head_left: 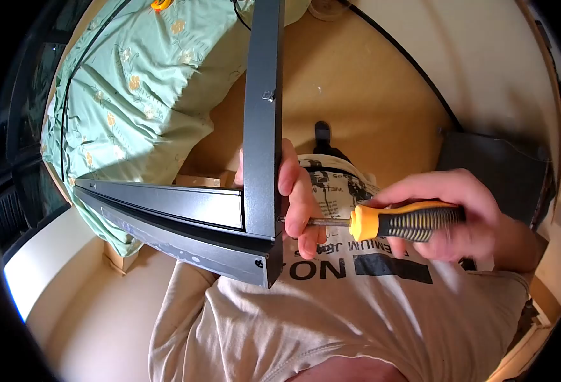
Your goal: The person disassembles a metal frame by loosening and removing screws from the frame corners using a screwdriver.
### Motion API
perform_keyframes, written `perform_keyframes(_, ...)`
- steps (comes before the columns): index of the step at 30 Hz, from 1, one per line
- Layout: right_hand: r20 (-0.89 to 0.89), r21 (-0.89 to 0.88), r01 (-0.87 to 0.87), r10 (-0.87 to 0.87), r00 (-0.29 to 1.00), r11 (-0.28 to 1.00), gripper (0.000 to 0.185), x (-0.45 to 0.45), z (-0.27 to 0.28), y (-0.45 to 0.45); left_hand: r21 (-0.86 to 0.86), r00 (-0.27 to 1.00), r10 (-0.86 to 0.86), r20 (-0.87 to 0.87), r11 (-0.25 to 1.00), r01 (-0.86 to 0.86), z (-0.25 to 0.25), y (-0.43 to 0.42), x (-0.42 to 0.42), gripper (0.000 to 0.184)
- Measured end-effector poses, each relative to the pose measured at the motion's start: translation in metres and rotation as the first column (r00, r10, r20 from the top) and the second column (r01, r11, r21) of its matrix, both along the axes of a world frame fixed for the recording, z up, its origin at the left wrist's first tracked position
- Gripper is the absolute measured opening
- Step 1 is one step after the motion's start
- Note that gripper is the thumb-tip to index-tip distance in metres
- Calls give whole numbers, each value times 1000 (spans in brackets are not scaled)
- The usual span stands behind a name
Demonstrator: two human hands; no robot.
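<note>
A dark grey metal frame [262,134] is in front of me, with an upright bar joined to a wider horizontal piece [185,235] at its lower corner. My left hand [298,200] wraps around the upright from behind, its fingers showing along the right side near the joint. In my right hand [459,216] is a screwdriver [414,221] with a yellow and black handle. Its shaft passes by my left fingertips and points at the side of the upright, where the tip is partly hidden. My right fingers are slightly blurred around the handle.
A light green flowered cloth [146,95] drapes over something at the upper left. Beneath the frame lies a tan floor [350,83]. A dark flat panel [497,169] stands at the right, and a black cable [408,57] runs along the wall.
</note>
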State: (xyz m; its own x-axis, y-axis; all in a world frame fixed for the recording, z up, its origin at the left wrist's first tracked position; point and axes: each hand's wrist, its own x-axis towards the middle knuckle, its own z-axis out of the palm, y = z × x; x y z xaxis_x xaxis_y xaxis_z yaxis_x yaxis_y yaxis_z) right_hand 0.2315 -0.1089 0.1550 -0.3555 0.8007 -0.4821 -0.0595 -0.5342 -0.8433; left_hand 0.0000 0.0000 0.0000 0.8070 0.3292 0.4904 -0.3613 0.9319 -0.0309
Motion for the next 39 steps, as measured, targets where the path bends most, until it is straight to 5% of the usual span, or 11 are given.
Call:
perform_keyframes(3,71,203,56,-72,995,978,43,-16,-22,-1,157,963,158,-220,980,-125,9,2,-8,43)
perform_keyframes(6,613,555,-384,-52,788,738,50,-20,-2,8,-14,995,59,-75,998,-60,1,1,-5,34)
perform_keyframes(10,665,588,-434,-102,740,682,52,-23,-2,5,-182,993,-65,-97,982,47,10,5,-10,44)
perform_keyframes(12,688,593,-437,-143,711,676,53,-26,-2,3,-83,971,6,-240,996,-27,24,10,-15,53)
perform_keyframes(18,669,576,-378,-151,728,725,54,-29,1,6,76,957,-189,-219,975,210,28,23,-6,92)
perform_keyframes(27,800,525,-580,-127,587,623,53,-34,14,8,46,883,-435,-175,892,449,29,34,6,45)
perform_keyframes(29,709,590,-435,-178,683,681,52,-35,3,6,-44,892,-452,-9,891,451,22,25,10,40)
perform_keyframes(33,506,569,-182,-167,846,802,47,-36,-1,8,90,890,-430,-153,891,446,25,36,4,42)
perform_keyframes(35,161,144,285,-307,938,948,41,-43,3,2,133,883,-416,-215,884,449,36,42,1,43)
perform_keyframes(37,16,-146,428,-430,903,892,38,-42,4,5,171,862,-409,-298,866,470,40,45,-2,45)
perform_keyframes(39,267,155,185,-222,938,970,34,-41,5,11,144,878,-419,-232,878,457,37,43,-1,43)
